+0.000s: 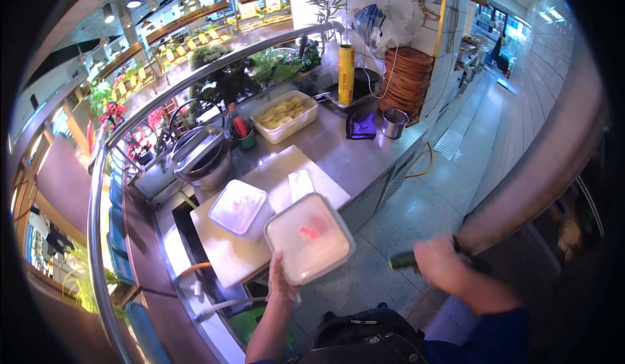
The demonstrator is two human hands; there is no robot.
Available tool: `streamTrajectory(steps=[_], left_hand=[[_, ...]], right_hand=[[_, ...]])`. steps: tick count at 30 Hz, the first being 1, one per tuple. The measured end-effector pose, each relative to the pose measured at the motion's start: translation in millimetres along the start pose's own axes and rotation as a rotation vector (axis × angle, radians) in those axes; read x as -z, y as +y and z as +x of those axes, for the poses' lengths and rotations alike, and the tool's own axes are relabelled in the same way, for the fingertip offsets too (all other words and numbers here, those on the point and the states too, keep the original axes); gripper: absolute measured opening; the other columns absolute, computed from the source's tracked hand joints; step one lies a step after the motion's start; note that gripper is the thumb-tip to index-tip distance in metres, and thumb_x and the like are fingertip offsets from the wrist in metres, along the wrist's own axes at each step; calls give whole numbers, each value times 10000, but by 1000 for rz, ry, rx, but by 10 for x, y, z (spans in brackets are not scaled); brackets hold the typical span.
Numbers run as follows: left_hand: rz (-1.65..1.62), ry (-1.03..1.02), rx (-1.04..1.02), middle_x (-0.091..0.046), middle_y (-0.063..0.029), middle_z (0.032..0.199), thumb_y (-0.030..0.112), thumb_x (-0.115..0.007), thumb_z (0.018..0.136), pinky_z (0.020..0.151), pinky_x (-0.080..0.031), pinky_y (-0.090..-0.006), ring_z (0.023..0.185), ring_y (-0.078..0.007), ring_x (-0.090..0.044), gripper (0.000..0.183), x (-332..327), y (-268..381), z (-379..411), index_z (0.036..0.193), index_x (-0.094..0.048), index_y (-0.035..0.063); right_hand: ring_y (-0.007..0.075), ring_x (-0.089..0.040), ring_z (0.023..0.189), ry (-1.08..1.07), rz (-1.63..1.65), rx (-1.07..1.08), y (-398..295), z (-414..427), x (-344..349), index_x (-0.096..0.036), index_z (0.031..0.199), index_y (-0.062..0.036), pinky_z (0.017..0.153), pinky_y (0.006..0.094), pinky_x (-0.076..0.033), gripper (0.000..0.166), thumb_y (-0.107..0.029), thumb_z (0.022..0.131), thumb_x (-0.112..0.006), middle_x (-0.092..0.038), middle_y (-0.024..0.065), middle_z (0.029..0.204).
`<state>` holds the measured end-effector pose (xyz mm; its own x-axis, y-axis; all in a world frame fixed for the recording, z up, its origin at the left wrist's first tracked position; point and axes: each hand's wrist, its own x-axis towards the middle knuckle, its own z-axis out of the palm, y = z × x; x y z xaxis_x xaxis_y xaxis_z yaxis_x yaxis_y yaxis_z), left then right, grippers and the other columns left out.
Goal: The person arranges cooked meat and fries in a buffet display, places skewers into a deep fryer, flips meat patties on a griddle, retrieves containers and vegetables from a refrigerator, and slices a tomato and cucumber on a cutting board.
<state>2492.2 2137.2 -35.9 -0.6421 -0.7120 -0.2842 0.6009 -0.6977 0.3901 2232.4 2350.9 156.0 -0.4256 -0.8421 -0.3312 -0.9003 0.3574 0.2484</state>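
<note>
My left hand (282, 282) grips the near corner of a pale lidded plastic container (312, 247) with a red mark on its lid, held tilted over the cutting board's right edge. Its contents are hidden. My right hand (442, 264), slightly blurred, is closed around a dark green vegetable (401, 261) that looks like a cucumber, its cut end pointing left. Before me, the white cutting board (229, 261) carries a second lidded container (238, 205) and a flat rectangular thing (301, 183), perhaps a cleaver blade, partly covered by the held container.
Potato-like slices fill a white tub (288, 132) on the steel counter (332, 146). A lidded steel pot (202, 159), a yellow wrap roll (346, 76), a metal cup (394, 122) and stacked brown discs (405, 83) stand around. A broad curved edge (532, 183) rises beside my right hand.
</note>
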Motion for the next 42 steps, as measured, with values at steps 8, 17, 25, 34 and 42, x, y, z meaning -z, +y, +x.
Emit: streamTrajectory(steps=[8, 17, 25, 34, 42], left_hand=[[179, -64, -106, -433, -136, 1283, 296, -619, 818, 901, -455, -447, 1144, -311, -479, 695, -883, -179, 1872, 1373, -248, 106], [253, -46, -401, -439, -152, 1220, 183, -658, 776, 872, -447, -408, 1059, -274, -487, 690, -903, -499, 4282, 1329, -264, 63], [668, 288, -266, -487, -147, 1214, 342, -566, 859, 880, -429, -398, 1082, -259, -492, 586, -942, -369, 5001, 1321, -356, 47], [1758, 364, -641, -413, -262, 1295, 271, -553, 863, 1018, -318, -420, 1212, -388, -385, 589, -962, -150, 4295, 1317, -344, -41], [2177, 839, -125, -458, -273, 1187, 270, -698, 735, 912, -388, -459, 1106, -419, -448, 672, -623, -222, 2374, 1238, -369, -29]], right_hand=[[292, -615, 658, 188, 550, -564, -26, -1315, -851, -536, 883, -41, 572, 392, -470, 288, -205, 689, -672, -612, 135, 728], [298, -603, 699, 119, 532, -1871, 1501, -2305, -2399, -566, 1137, -11, 625, 392, -470, 462, -270, 763, -644, -652, 153, 920], [283, -593, 671, 230, 626, -1874, 2649, -778, -2390, -564, 1140, -15, 595, 380, -464, 449, -256, 768, -635, -646, 148, 889], [267, -583, 638, 328, 772, -1530, 3271, 775, -2356, -561, 1143, -18, 560, 367, -459, 435, -239, 774, -626, -639, 142, 856], [253, -574, 610, 411, 1009, -1348, 2940, 1549, -2127, -559, 1146, -22, 530, 356, -453, 423, -224, 779, -617, -632, 137, 826]])
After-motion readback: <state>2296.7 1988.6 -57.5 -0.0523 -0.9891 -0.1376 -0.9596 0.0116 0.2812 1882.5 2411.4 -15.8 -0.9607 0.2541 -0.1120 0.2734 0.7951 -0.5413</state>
